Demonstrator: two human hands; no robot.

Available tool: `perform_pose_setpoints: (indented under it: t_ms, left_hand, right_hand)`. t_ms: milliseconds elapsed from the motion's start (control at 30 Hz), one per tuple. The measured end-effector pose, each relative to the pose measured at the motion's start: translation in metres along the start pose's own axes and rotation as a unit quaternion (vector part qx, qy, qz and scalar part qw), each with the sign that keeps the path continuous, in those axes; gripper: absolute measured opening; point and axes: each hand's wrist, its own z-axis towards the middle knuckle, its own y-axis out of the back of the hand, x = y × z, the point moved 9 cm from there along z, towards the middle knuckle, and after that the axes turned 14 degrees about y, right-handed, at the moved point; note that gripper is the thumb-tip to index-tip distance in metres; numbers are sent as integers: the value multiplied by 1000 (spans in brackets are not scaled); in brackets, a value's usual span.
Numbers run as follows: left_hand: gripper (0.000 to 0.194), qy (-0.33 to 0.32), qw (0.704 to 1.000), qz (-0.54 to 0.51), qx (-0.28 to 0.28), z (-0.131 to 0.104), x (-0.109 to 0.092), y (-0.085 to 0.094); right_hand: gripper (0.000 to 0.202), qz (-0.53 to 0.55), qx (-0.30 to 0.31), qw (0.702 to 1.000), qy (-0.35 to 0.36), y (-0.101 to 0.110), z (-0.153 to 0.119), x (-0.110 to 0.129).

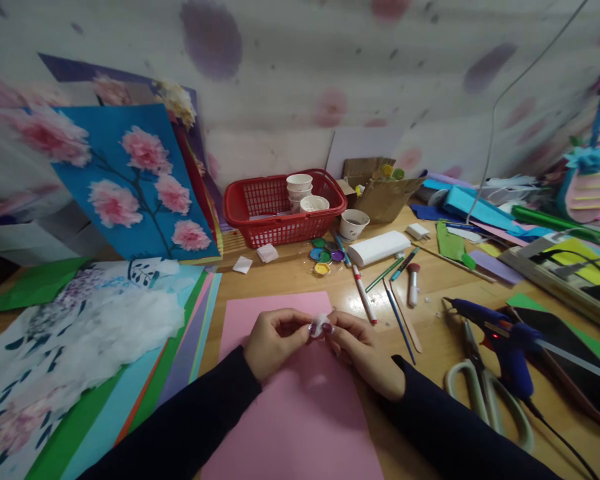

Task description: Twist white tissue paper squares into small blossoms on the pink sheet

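Observation:
Both my hands meet above a pink sheet of paper (300, 427) that lies flat on the table. Between the fingertips is a small crumpled piece of white tissue paper (321, 325). My left hand (279, 341) pinches its left side with thumb and forefinger. On its right side, my right hand (363, 350) pinches it too, the other fingers curled underneath. The tissue stays a little above the pink sheet. Small folded white squares (267, 253) rest on the table beyond the sheet.
Behind stands a red basket (285, 233) with paper cups. Paint pots (325, 255), a red marker (364, 295) and brushes lie right of centre. Nearer right are scissors (480, 387) and a blue glue gun (505, 340). Left, a blue flower picture (140, 183) stands above coloured sheets and white fluff (125, 320).

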Motion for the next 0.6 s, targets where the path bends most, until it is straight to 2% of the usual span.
perform_pose_setpoints:
  t_ms: [133,233,400,600]
  left_hand:
    - [12,-23,997,-24,-71,0,-5,15]
    - [19,-28,992,-57,-110,0,-6,24]
    - [26,-36,987,-92,-131,1,-5,30]
    - [21,-59,982,-105,-147,1,-4,36]
  right_hand:
    - [23,6,-13,1000,-20,0,0,-1]
    - [24,-2,-15,1000,-23,0,0,1]
    - [25,-25,-30,999,-25,6,0,0]
    - [22,-32,-64,997,-31,14,1,-4]
